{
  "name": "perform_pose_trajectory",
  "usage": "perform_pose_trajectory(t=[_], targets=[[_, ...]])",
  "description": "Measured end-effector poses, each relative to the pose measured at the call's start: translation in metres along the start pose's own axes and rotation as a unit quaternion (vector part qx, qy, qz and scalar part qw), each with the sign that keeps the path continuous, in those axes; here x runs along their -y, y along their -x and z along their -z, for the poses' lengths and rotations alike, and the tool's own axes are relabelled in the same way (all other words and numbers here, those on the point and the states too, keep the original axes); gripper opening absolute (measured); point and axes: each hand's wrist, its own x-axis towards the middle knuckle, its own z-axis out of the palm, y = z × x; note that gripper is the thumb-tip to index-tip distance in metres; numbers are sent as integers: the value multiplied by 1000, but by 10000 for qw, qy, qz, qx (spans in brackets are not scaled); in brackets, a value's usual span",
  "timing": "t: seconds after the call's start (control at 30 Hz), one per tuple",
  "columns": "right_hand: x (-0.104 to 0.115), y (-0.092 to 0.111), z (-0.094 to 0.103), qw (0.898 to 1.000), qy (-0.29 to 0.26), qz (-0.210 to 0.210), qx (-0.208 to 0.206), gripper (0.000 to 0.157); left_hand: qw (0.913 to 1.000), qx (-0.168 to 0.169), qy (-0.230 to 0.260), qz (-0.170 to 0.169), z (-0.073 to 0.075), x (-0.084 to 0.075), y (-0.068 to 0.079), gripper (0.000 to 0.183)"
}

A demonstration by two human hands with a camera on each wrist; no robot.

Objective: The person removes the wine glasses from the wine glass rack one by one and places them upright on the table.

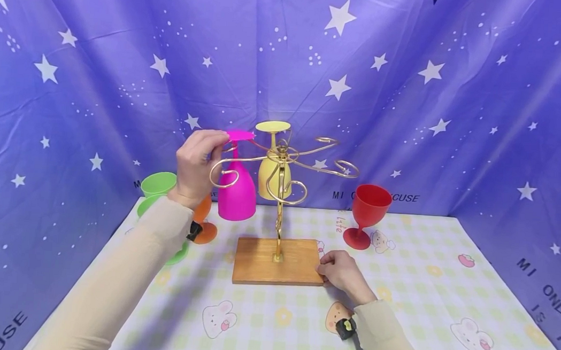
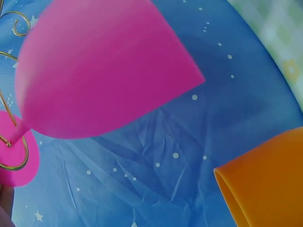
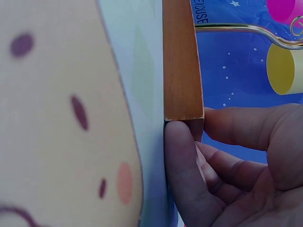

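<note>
My left hand (image 1: 198, 162) pinches the foot of a magenta goblet (image 1: 237, 194), which hangs bowl-down at the left side of a gold wire rack (image 1: 280, 207). In the left wrist view the goblet's stem passes through a curled gold hook (image 2: 23, 158), with its round foot beyond the wire. My right hand (image 1: 344, 274) grips the right end of the rack's wooden base (image 1: 256, 262); the right wrist view shows thumb and fingers around the base's corner (image 3: 183, 90). A yellow goblet (image 1: 274, 182) hangs upside down at the back of the rack.
An upright red goblet (image 1: 371, 202) stands right of the rack. Left, partly behind my left forearm, are an orange goblet (image 1: 205, 233) and green goblets (image 1: 158, 182). Several curled rack arms (image 1: 345, 169) reach out to the right and front. A starry purple curtain (image 1: 288, 52) hangs behind the table.
</note>
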Motion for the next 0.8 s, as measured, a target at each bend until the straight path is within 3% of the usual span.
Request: perform_pose_trajectory(t=[0.53, 0.8], targets=[[2, 0, 1, 9999, -161, 1, 44, 10, 9992, 56, -1, -407, 5, -6, 7, 12], [1, 2, 0, 9994, -343, -14, 59, 10, 9992, -94, 187, -341, 5, -12, 11, 15]])
